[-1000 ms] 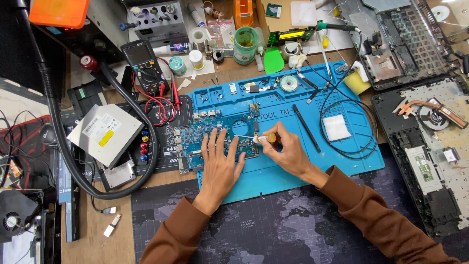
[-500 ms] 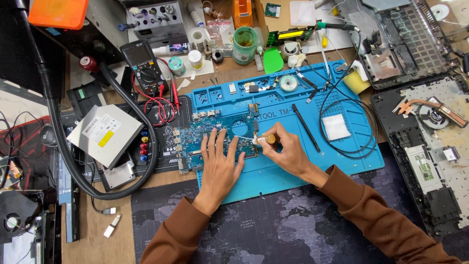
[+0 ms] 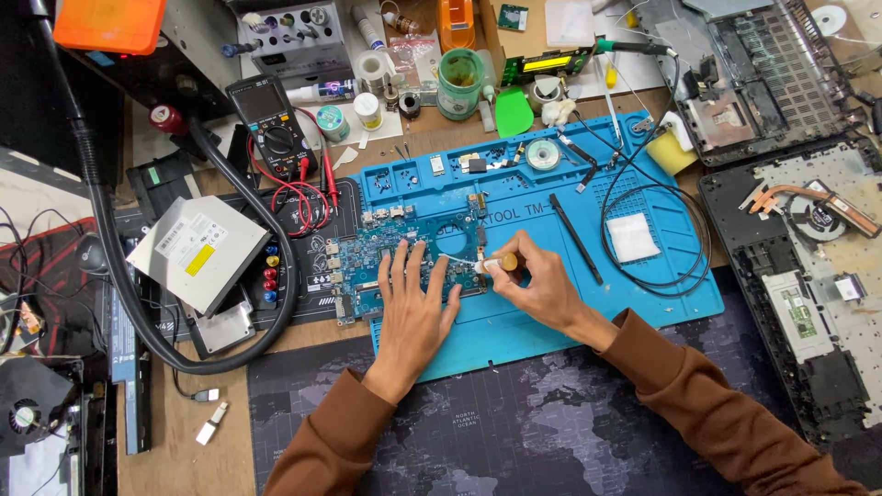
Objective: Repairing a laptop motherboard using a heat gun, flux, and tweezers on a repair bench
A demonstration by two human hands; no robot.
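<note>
Right hand (image 3: 537,280) grip on small brush (image 3: 478,265), left hand (image 3: 415,308) flat on blue circuit board (image 3: 367,266)

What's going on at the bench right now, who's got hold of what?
A person is working on a bare circuit board lying at the left edge of a blue work mat. The left hand lies flat on the board, pressing it down. The right hand holds a small brush-like tool, its tip on the board. A multimeter, an optical drive and opened laptop shells lie around the mat.
</note>
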